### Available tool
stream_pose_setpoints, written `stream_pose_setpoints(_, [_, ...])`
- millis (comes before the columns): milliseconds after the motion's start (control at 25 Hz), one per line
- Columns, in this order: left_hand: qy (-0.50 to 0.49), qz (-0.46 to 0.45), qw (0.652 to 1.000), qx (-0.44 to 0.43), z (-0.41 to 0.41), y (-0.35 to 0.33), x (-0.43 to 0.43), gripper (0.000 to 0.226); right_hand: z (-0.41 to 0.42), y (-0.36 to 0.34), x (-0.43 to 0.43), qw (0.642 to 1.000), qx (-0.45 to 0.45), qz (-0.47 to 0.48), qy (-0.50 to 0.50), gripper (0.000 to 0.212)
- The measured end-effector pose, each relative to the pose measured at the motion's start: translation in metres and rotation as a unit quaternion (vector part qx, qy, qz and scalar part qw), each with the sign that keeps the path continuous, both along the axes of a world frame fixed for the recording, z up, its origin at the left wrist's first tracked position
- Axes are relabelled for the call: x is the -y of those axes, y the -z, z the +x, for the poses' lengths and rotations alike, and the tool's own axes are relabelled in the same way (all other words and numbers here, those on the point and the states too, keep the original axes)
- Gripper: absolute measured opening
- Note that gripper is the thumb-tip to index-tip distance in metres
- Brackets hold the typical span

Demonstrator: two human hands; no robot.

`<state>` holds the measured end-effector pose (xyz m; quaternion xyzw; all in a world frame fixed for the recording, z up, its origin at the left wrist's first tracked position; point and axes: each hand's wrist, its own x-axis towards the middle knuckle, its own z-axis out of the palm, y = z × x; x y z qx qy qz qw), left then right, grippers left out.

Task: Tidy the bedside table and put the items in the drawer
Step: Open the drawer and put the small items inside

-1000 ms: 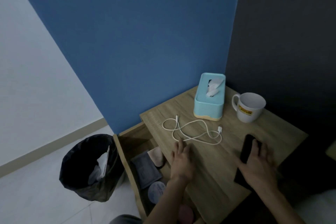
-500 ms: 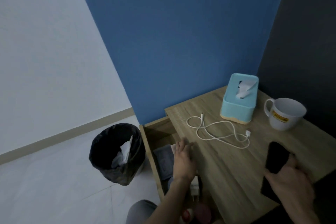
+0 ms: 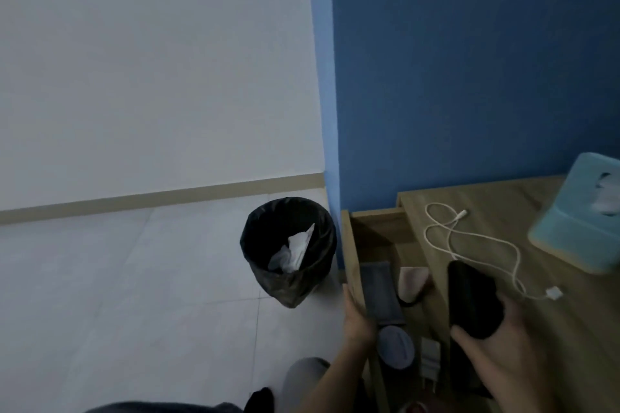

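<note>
Phone gripped in your right hand, left hand clasping the drawer rim — lower it flat beside the charger.

Bedside table: light wood-grain top at the right of the scene, set against the blue wall. Drawer: same wood, pulled open to the left of the tabletop. Inside it, from far to near: a dark grey flat pouch lying along the left wall; a pale pink item to its right, its form unclear; a round grey-blue lid; a white plug adapter just right of the lid. Black phone: flat, dark, tilted, raised over the table's left edge. White cable: loosely looped on the tabletop, one connector far, the other near right.
</note>
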<state>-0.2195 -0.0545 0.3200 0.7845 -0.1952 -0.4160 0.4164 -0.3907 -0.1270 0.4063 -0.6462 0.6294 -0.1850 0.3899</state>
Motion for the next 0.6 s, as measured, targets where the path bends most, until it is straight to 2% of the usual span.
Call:
stream_pose_setpoints(40, [-0.006, -0.022, 1.0, -0.003, 0.003, 0.009, 0.002, 0.075, 0.027, -0.008, -0.007, 1.0, -0.014, -0.004, 0.01, 0.086])
stream_pose_setpoints(160, [-0.037, -0.062, 0.995, -0.072, 0.016, 0.051, 0.009, 0.073, 0.073, 0.012, -0.013, 0.995, -0.021, -0.025, -0.095, 0.087])
stream_pose_setpoints(320, [-0.049, -0.114, 0.989, -0.084, 0.024, 0.04, 0.014, 0.064, 0.116, 0.047, -0.001, 0.982, -0.076, -0.064, -0.162, 0.087])
stream_pose_setpoints(600, [-0.087, -0.118, 0.984, -0.097, 0.039, 0.048, 0.034, 0.066, 0.147, 0.094, 0.032, 0.978, -0.1, -0.033, -0.181, 0.075])
